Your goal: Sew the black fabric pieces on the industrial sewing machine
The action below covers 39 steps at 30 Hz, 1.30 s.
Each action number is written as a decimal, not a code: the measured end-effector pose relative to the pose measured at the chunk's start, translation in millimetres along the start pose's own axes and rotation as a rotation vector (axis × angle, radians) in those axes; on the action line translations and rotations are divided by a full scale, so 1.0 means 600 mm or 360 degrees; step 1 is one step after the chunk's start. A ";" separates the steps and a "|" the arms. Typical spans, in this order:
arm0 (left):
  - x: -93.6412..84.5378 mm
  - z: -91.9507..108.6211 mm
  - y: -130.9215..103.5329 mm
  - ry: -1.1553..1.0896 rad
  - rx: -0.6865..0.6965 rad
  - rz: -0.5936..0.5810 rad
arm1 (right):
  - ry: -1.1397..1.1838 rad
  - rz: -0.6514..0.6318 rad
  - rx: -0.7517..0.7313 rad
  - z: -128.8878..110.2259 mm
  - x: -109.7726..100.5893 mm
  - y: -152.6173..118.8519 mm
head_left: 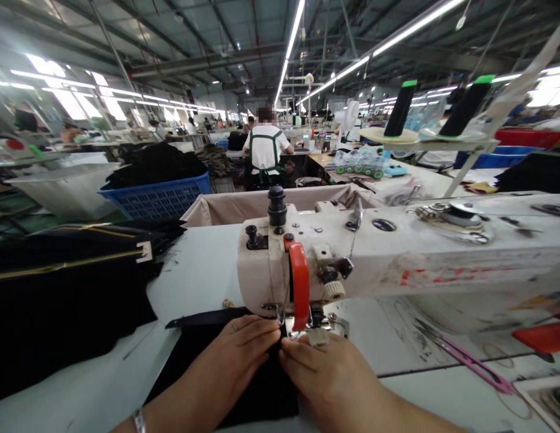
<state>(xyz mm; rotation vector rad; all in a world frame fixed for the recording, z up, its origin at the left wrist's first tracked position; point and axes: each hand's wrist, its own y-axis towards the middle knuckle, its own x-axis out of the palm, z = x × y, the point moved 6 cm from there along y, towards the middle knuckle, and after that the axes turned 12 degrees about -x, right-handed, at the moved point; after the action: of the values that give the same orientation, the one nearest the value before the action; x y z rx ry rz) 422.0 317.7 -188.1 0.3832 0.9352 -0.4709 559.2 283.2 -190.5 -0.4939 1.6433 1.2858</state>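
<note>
We see the left hand (237, 355) and the right hand (322, 373) lying side by side, palms down and fingers loosely curved, pressing on a piece of black fabric (257, 391) on the white desk (103, 385). Neither grips anything; their fingertips nearly meet just in front of the needle area of the sewing machine (374, 258). The fabric lies flat on the desk under both hands, and its far edge reaches under the presser foot (307, 325), beside the machine's red guard (299, 282).

To the left, we find a stack of black garments (58, 288) on the desk, well apart from the hands. Pink-handled snips (469, 361) lie to the right, near the machine's base. Beyond the desk stands a blue basket (157, 195) filled with dark cloth, and a person in a white shirt (266, 150) sits farther back, facing away. Two black thread cones (399, 111) stand on a rack at upper right.
</note>
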 end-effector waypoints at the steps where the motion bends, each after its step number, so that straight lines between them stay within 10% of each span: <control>1: 0.000 0.001 0.001 0.0048 0.0014 -0.0006 | 0.0007 -0.0015 -0.0003 0.000 0.000 0.001; 15: 0.001 -0.001 0.001 0.0228 0.0122 0.0032 | 0.0119 0.0001 0.0052 0.003 0.002 0.003; 23: -0.015 0.023 -0.030 0.0358 0.0043 -0.0150 | 0.0684 -0.0509 0.0407 0.047 -0.097 -0.020; 30: -0.012 0.057 -0.056 0.0494 0.0222 0.0082 | 0.0250 -0.0233 0.0761 0.100 -0.038 -0.032; 39: 0.009 0.061 -0.052 0.0645 0.0307 0.0076 | 0.0543 -0.0088 -0.0208 -0.018 -0.039 -0.011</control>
<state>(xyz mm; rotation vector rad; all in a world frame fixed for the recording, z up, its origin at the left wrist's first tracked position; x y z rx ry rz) 432.6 271.8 -176.4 0.6921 1.2733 -0.4491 570.5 265.5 -173.7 -0.8722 1.8145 1.3264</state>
